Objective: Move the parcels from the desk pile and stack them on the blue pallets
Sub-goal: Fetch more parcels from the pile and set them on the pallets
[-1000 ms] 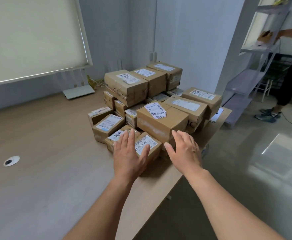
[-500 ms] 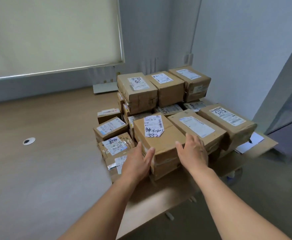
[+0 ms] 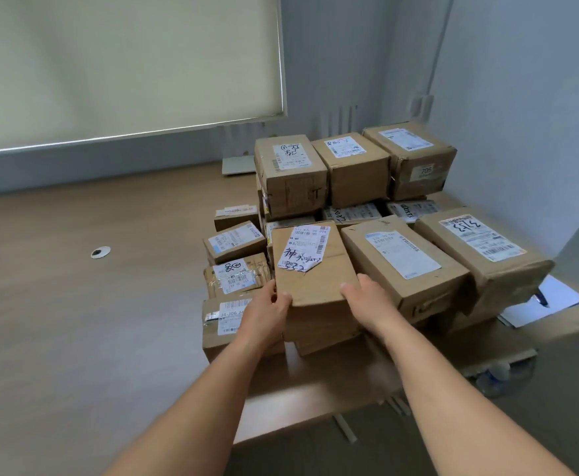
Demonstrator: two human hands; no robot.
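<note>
The hand-labelled parcel (image 3: 315, 269) is sitting at the near front of the pile (image 3: 349, 213), resting on a lower brown box (image 3: 322, 333) close to the front edge of the desk (image 3: 75, 338). Both hands are grasping it at its near corners. The left hand (image 3: 265, 312) is holding the near left corner, its thumb lying over the top edge while the other fingers are curling round the left side, mostly hidden. The right hand (image 3: 372, 304) is holding the near right corner, thumb pressing on the top face and fingers reaching into the narrow gap beside the long parcel (image 3: 404, 266), which is lying just to the right. Whether the held parcel is coming clear of the box under it cannot be told.

Further right, a large numbered parcel (image 3: 480, 249) is lying against the long one. Behind them, three boxes (image 3: 356, 166) are standing in a row on the upper tier. To the left, several small parcels (image 3: 234, 242) are lying side by side, and a flat barcode parcel (image 3: 224, 319) is sitting just behind the left wrist.

Well apart on the desk, a round cable hole (image 3: 100, 252) is showing. A white sheet (image 3: 555, 298) with a pen on it is lying at the desk's right end, and a roller blind (image 3: 126, 63) is hanging behind the desk
</note>
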